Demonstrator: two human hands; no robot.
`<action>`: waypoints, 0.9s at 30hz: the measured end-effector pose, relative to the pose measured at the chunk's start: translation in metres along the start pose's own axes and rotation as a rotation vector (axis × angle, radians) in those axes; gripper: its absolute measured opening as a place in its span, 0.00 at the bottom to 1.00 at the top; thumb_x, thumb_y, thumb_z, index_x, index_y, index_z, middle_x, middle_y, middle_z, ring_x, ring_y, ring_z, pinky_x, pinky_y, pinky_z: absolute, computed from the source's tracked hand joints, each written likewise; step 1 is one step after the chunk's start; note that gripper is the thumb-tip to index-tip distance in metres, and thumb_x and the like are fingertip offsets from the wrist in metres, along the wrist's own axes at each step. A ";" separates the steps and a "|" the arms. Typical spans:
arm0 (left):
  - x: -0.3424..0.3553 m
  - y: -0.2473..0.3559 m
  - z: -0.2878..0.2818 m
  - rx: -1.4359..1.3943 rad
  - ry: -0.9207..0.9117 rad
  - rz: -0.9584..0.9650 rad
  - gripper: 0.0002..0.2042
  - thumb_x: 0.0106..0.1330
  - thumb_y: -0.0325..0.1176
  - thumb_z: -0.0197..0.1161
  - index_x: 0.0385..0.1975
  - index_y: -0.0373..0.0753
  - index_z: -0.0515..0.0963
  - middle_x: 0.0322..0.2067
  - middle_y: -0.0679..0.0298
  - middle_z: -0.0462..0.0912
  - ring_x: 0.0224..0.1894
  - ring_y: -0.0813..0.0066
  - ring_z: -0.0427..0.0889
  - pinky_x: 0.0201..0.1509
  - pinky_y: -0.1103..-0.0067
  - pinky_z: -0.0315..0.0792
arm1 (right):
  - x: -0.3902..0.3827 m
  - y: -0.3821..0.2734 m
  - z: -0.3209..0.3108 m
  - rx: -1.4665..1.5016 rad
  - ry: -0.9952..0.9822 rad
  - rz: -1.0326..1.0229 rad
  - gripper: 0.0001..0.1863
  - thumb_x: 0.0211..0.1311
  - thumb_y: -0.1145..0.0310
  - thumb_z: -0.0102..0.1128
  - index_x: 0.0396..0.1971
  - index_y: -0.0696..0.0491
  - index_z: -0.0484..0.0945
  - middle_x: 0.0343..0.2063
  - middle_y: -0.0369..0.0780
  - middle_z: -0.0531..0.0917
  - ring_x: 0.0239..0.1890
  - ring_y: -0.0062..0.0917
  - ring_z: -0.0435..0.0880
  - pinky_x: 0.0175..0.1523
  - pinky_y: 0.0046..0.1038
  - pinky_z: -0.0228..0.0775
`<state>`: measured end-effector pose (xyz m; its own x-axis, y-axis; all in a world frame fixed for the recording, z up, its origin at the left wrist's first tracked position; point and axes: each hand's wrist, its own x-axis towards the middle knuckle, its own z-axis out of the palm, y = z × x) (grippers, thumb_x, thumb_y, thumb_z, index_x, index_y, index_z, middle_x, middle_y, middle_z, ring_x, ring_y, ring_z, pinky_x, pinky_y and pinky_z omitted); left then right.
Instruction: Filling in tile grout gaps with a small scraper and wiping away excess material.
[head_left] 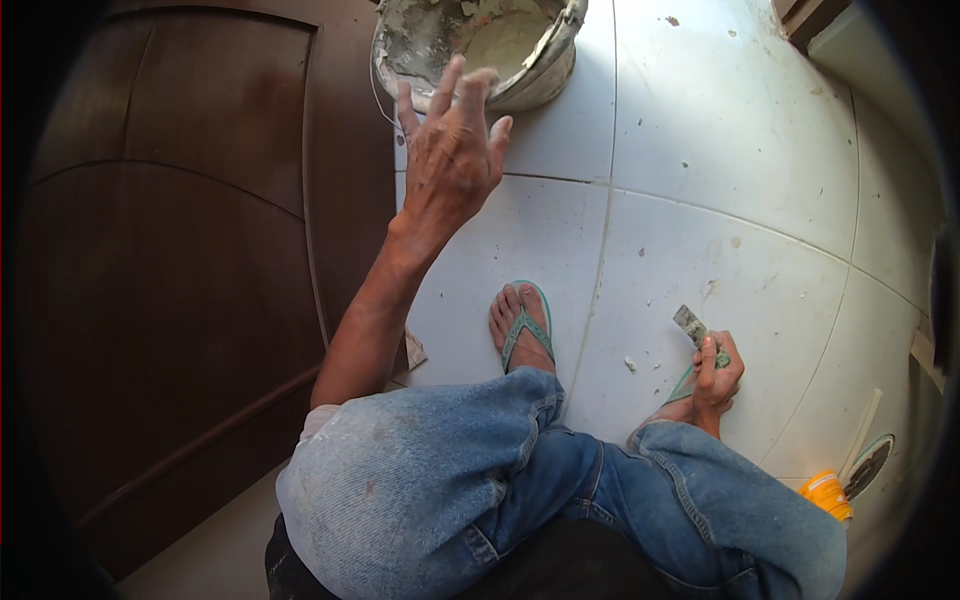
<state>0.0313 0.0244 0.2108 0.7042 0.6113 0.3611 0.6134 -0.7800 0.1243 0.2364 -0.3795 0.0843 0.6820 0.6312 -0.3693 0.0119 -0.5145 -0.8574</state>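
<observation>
My left hand (448,160) reaches forward with its fingers spread and holds nothing. Its fingertips overlap the near rim of a bucket (545,88) crusted with plaster; whether they touch it I cannot tell. Inside the bucket lies a pale, creamy mix (508,42). Lower on the right, beside my right foot, my right hand (718,372) is closed around a small putty knife (689,322). The blade is smeared with plaster and points forward and left. Most of the handle is hidden in my fingers.
A dark brown wooden door (200,250) stands along the left. White floor tiles (720,240) carry scattered plaster crumbs. My sandalled foot (522,325) rests between my hands. A yellow-orange container (826,495) is by my right knee, next to a pale stick (862,432).
</observation>
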 end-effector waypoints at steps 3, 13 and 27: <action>-0.005 -0.009 0.006 -0.023 -0.056 0.017 0.24 0.72 0.27 0.69 0.65 0.41 0.70 0.57 0.62 0.89 0.75 0.53 0.75 0.79 0.32 0.44 | -0.002 -0.001 0.003 0.037 0.015 0.040 0.14 0.80 0.62 0.58 0.33 0.55 0.81 0.21 0.31 0.76 0.24 0.15 0.71 0.30 0.21 0.62; -0.012 -0.019 -0.011 0.089 0.142 0.066 0.17 0.61 0.33 0.82 0.49 0.48 0.86 0.42 0.75 0.93 0.59 0.69 0.88 0.81 0.49 0.54 | 0.001 -0.016 -0.007 0.079 0.029 0.051 0.14 0.77 0.65 0.58 0.30 0.56 0.80 0.20 0.33 0.75 0.24 0.17 0.72 0.31 0.23 0.62; -0.035 0.021 -0.116 0.234 -0.283 0.216 0.15 0.65 0.33 0.78 0.51 0.45 0.86 0.41 0.71 0.94 0.52 0.71 0.90 0.76 0.59 0.68 | 0.137 -0.046 0.007 0.511 -0.363 0.119 0.14 0.79 0.59 0.61 0.42 0.57 0.83 0.31 0.35 0.84 0.28 0.15 0.77 0.33 0.19 0.65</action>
<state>-0.0221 -0.0293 0.3081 0.8758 0.4754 0.0838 0.4828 -0.8625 -0.1517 0.3241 -0.2652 0.0704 0.3653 0.7893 -0.4935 -0.4596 -0.3081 -0.8330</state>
